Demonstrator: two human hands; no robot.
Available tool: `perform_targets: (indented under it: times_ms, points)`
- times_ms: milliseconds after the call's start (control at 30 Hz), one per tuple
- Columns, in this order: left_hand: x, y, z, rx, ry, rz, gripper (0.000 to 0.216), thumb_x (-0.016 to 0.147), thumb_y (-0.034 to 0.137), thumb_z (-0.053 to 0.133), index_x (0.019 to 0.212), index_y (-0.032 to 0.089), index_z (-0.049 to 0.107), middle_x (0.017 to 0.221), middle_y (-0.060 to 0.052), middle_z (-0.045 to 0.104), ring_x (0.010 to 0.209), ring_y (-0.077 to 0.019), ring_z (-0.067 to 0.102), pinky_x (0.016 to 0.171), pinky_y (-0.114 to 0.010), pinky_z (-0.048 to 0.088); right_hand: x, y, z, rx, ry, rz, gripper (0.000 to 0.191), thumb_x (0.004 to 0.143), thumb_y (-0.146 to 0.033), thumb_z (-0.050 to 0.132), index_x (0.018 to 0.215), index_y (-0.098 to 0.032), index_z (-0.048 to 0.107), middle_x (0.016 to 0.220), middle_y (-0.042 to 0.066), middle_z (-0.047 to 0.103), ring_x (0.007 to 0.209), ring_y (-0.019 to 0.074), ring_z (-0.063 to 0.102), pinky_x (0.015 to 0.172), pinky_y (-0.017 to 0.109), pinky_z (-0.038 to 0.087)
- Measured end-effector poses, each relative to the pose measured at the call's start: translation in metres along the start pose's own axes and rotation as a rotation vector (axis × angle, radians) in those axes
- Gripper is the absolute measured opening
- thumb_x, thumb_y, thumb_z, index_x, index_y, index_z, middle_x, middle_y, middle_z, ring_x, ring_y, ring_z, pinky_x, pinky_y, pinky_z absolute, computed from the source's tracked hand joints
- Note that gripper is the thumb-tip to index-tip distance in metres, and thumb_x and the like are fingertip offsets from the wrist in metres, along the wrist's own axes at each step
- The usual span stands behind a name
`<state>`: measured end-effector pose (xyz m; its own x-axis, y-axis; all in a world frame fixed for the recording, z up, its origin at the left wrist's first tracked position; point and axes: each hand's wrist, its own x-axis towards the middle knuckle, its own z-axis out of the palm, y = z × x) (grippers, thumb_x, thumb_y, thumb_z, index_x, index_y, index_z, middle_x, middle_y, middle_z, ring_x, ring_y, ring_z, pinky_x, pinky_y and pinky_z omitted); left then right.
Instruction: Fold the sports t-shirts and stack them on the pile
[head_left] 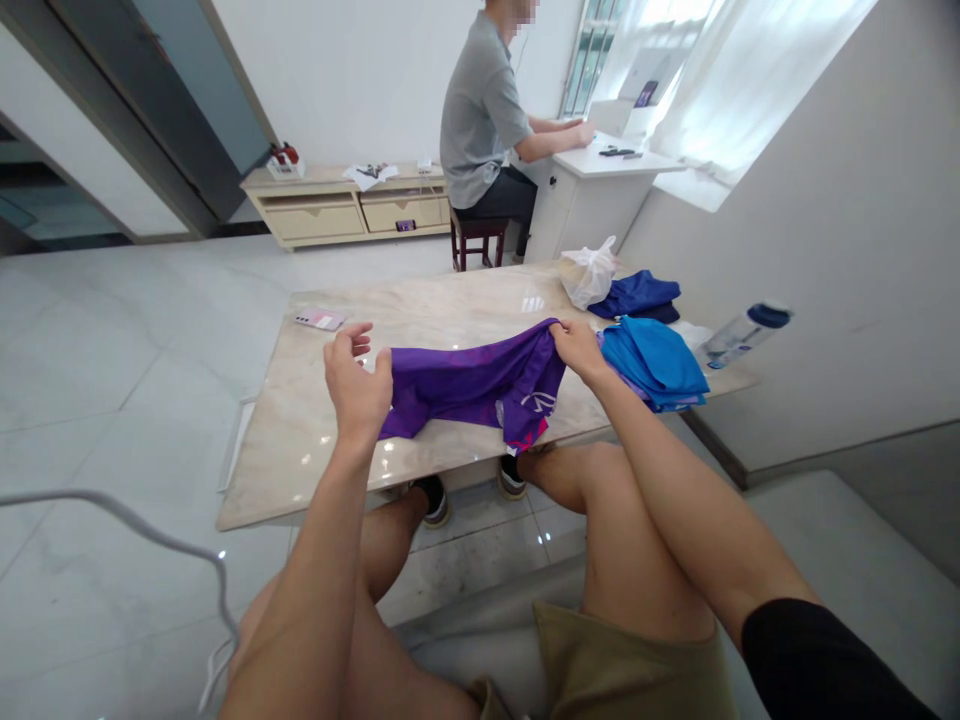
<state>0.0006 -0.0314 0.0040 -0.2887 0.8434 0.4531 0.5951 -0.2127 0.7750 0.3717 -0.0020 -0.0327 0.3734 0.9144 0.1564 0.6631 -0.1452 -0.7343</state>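
A purple garment [465, 385], apparently a shirt with white and pink print at one end, stretches over the near part of the marble-topped table [442, 300]. At its upper right corner, my right hand [576, 347] pinches the fabric and lifts it slightly. My left hand [356, 382] is at the garment's left end, fingers apart and half curled, thumb beside the cloth's edge. Whether that thumb touches the cloth, I cannot tell. Just right of my right hand lies a stack of folded clothes [656, 360], bright blue on top.
Behind the stack are dark blue cloth [639, 294] and a white plastic bag [590, 272]. A clear bottle [742, 335] stands at the right; a phone [320, 319] lies far left. Beyond the table, a person [484, 110] sits at a white desk [592, 190]. A grey cable [127, 520] hangs lower left.
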Motion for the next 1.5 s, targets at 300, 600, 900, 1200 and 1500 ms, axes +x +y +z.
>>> perform_targets:
  times_ms: [300,600,900,1200,1500]
  points:
    - [-0.034,0.034,0.026,-0.108,-0.453,0.177,0.057,0.088,0.033,0.081,0.140,0.022,0.063,0.140,-0.013,0.071,0.128,-0.0286,0.069,0.110,-0.044,0.056,-0.039,-0.047,0.000,0.318,-0.460,-0.226,0.040,0.093,-0.057,0.065,0.081,-0.019,0.070,0.075,-0.001,0.064,0.074,0.0162,0.056,0.069,0.026,0.044]
    - [-0.044,0.044,0.046,-0.235,-0.571,-0.024,0.024,0.099,0.038,0.063,0.094,0.020,0.078,0.086,-0.004,0.079,0.088,-0.0228,0.074,0.084,-0.032,0.058,-0.047,-0.077,0.012,0.515,-0.455,-0.287,0.047,0.076,-0.046,0.089,0.112,-0.018,0.078,0.092,0.002,0.075,0.073,0.0142,0.063,0.069,0.027,0.052]
    - [-0.011,0.027,0.015,-0.417,-0.030,-0.129,0.018,0.100,0.028,0.058,0.107,0.018,0.072,0.104,-0.003,0.077,0.103,-0.0172,0.073,0.096,-0.025,0.058,-0.048,-0.063,0.005,0.156,-0.626,-0.342,0.038,0.070,-0.052,0.095,0.069,-0.018,0.079,0.062,-0.001,0.067,0.067,0.0171,0.060,0.063,0.027,0.045]
    - [0.002,-0.021,0.011,0.117,-0.388,-0.197,0.018,0.091,0.028,0.067,0.101,0.020,0.080,0.099,-0.010,0.081,0.103,-0.0304,0.076,0.099,-0.042,0.056,-0.017,-0.053,0.011,0.581,0.145,-0.235,0.061,0.097,-0.079,0.065,0.096,-0.018,0.076,0.086,0.004,0.071,0.088,0.0203,0.066,0.075,0.029,0.053]
    - [-0.034,0.030,0.045,-0.550,-0.762,-0.123,0.084,0.070,0.050,0.097,0.143,0.022,0.064,0.152,-0.018,0.068,0.139,-0.0329,0.066,0.116,-0.048,0.052,-0.056,-0.080,0.007,0.658,-0.596,-0.237,0.060,0.079,-0.072,0.090,0.103,-0.017,0.080,0.092,0.003,0.079,0.077,0.0166,0.068,0.062,0.024,0.052]
